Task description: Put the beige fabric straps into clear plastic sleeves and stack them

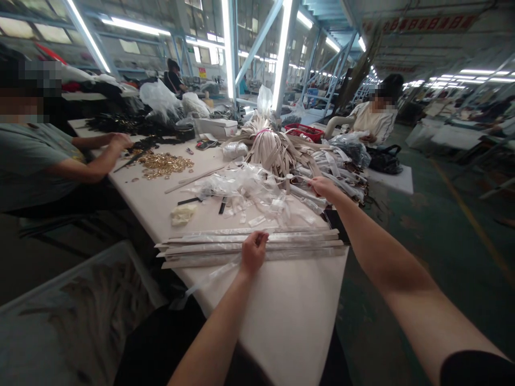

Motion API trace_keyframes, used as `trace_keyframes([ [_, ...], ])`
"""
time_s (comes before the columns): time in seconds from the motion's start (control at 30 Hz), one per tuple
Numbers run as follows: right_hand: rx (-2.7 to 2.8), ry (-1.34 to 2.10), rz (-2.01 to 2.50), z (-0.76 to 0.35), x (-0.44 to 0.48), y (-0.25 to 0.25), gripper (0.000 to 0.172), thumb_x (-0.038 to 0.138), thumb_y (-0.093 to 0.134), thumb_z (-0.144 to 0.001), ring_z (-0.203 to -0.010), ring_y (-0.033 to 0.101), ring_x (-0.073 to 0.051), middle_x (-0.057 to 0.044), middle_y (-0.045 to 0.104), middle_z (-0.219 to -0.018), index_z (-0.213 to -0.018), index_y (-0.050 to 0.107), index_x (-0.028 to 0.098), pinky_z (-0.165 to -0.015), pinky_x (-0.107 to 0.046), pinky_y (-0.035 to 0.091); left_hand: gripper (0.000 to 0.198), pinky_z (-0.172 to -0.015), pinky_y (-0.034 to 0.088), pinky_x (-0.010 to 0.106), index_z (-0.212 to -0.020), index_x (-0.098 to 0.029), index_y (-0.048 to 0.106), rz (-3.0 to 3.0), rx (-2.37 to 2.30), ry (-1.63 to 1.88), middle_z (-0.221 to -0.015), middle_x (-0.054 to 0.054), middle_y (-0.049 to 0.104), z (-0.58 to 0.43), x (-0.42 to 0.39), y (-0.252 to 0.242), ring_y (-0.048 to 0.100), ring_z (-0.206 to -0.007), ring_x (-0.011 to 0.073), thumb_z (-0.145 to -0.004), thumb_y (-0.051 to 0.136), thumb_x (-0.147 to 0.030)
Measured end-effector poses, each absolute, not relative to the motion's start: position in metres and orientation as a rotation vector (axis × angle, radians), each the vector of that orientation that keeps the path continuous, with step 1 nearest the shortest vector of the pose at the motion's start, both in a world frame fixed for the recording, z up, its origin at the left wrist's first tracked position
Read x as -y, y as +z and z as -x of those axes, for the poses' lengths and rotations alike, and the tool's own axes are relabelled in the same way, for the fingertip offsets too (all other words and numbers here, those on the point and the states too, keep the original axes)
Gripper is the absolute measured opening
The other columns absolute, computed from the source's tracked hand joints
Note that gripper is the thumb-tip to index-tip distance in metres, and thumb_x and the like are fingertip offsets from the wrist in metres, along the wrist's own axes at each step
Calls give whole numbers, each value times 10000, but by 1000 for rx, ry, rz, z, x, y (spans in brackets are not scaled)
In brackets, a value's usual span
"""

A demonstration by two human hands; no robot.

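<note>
My left hand is closed in a pinch just over a row of pale flat straps in clear sleeves, laid side by side across the table. A clear plastic strip trails from beneath this hand toward the lower left; what the fingers hold is hidden. Farther off, my right arm is stretched out, and my right hand pinches the end of a pale strap at the edge of a heap of wrapped straps. Crumpled clear plastic sleeves lie between the hands and the big bundle of beige straps.
On the left, a co-worker's hands are beside a pile of gold buckles. A plastic bin of straps stands lower left. A red basket and another seated person are behind the heap. A yellowish crumpled piece lies near.
</note>
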State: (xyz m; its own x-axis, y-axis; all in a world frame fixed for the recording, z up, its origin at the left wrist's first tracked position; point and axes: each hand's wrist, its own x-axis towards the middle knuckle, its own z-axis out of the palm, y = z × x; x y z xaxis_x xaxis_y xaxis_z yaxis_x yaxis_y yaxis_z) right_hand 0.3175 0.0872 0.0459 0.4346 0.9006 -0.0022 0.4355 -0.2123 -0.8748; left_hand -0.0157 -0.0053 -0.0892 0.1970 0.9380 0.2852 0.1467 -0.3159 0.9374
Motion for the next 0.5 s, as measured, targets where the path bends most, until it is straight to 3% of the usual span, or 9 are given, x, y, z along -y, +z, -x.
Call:
trace_keyframes([
  [0.1, 1106, 871, 1604, -279, -62, 40, 278, 415, 748, -823, -659, 642, -186, -81, 697, -720, -762, 716, 146, -686, -353, 546, 259, -613, 444, 246, -858, -201, 651, -1572, -1041, 1217, -709, 3, 653, 16, 6, -90, 584, -627, 145, -889, 622, -456],
  [0.23, 975, 1161, 1063, -209, -13, 8, 334, 420, 846, -683, -844, 678, -212, -76, 756, -956, -909, 775, 186, -768, -333, 536, 288, -615, 458, 253, -836, -195, 664, -1543, -1020, 1225, -720, 15, 674, 17, 7, -89, 595, -627, 149, -886, 619, -475],
  [0.5, 780, 876, 1077, -138, 24, -46, 265, 392, 831, -679, -677, 630, -154, -19, 746, -797, -863, 767, 212, -658, -283, 483, 325, -576, 418, 251, -814, -185, 700, -1594, -1018, 1178, -670, 15, 657, 18, 10, -86, 574, -599, 147, -904, 595, -480],
])
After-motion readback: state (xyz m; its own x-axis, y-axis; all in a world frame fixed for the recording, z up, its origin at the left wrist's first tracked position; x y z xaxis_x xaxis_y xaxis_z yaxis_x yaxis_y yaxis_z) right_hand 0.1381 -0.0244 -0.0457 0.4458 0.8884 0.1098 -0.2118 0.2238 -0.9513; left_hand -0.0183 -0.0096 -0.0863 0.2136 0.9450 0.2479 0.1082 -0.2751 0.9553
